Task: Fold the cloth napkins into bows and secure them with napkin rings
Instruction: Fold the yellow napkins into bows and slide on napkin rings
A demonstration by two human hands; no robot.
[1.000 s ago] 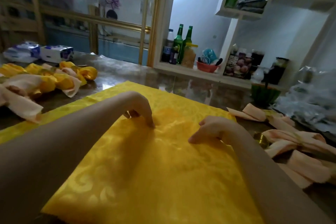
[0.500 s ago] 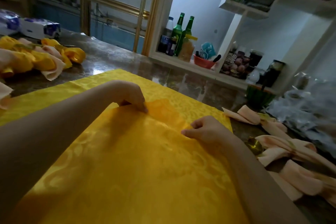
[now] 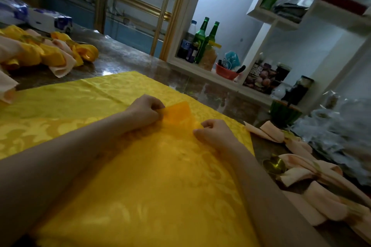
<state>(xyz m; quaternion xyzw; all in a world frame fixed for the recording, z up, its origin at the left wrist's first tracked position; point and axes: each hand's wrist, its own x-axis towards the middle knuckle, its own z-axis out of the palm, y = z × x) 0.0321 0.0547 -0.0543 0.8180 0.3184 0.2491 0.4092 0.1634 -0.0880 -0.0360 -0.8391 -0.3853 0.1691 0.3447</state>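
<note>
The yellow napkin (image 3: 160, 176) lies spread on the desk (image 3: 124, 60), filling the middle and lower left of the frame. Its far corner is turned back toward the person as a darker orange flap (image 3: 178, 112), just above centre. To my eye this is an early fold, the corner being drawn in to the middle of the cloth.

To do it well, I'd keep both pinches low and close to the fabric. The flap should land flat, with its edges square to the weave, before any crease is pressed. The cloth looks slippery and glossy, so the layer underneath may creep. Pressing down with a wrist while the fingers pull should hold it. Then run a finger along the fold to set it.

The left hand (image 3: 144, 109) sits at the flap's left edge, knuckles up and fingers curled under, its grip closed on the cloth there. The right hand (image 3: 212, 134) is just beside the flap's lower right end, also curled, thumb pointing left. Its grip seems to nip the fold, though the fingertips are tucked out of sight. Both forearms reach in from the bottom of the frame and lie over the napkin.

Finished bows (image 3: 50, 52) are heaped at upper left. Pale pink bows (image 3: 301, 170) and a gold napkin ring (image 3: 274, 164) wait at right.
</note>
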